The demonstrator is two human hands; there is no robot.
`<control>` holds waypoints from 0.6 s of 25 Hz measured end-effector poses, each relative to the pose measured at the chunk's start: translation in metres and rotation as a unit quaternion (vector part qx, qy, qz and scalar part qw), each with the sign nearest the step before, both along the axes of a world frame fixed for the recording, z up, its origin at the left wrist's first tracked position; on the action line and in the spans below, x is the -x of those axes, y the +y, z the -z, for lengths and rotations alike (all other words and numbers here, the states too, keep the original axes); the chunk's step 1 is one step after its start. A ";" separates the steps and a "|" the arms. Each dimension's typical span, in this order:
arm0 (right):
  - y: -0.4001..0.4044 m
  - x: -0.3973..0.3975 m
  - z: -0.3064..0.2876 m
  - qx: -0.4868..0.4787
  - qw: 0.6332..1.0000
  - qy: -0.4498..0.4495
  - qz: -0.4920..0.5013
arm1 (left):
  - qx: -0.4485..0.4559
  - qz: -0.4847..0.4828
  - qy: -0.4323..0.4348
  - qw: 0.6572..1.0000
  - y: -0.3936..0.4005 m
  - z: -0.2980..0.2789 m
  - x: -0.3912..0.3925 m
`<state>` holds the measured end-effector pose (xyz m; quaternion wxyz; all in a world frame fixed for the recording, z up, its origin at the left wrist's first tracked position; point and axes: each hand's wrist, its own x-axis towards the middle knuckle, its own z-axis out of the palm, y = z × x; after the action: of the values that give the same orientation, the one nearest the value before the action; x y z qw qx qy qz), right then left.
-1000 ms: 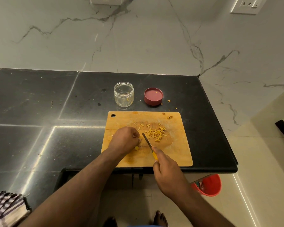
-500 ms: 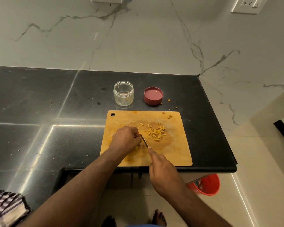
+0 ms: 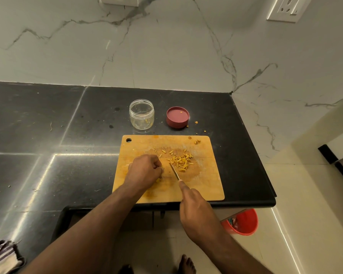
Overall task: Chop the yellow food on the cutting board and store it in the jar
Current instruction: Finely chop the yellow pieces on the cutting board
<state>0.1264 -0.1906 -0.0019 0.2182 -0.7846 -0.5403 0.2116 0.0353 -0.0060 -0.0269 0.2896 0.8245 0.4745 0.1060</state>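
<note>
A wooden cutting board (image 3: 206, 186) lies at the counter's front edge. A heap of chopped yellow food (image 3: 181, 162) sits on its middle, with a few bits scattered behind. My left hand (image 3: 145, 171) is curled on the board and pins a small yellow piece, mostly hidden under the fingers. My right hand (image 3: 196, 208) grips a knife (image 3: 174, 171); its blade points away from me, between the left hand and the heap. A clear open jar (image 3: 141, 114) stands behind the board, a yellow scrap or so inside. Its red lid (image 3: 177, 117) lies upturned to the right.
The black counter (image 3: 48, 145) ends just right of the board (image 3: 261, 175). Yellow crumbs (image 3: 196, 122) lie near the lid. A red bucket (image 3: 244, 222) stands on the floor below. A striped cloth (image 3: 0, 256) shows at the lower left. Marble wall behind.
The knife swung left to touch my left hand's fingers, then drew back right a little. My right hand shifted left and forward, so the yellow handle is now hidden. My left hand stayed put.
</note>
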 end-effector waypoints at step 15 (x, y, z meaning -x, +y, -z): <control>0.011 0.007 -0.003 0.013 1.000 0.013 -0.021 | -0.011 -0.001 -0.004 1.000 0.001 0.004 0.000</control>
<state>0.1197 -0.1799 0.0014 0.2102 -0.7735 -0.5507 0.2331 0.0357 -0.0045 -0.0311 0.2826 0.8267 0.4728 0.1145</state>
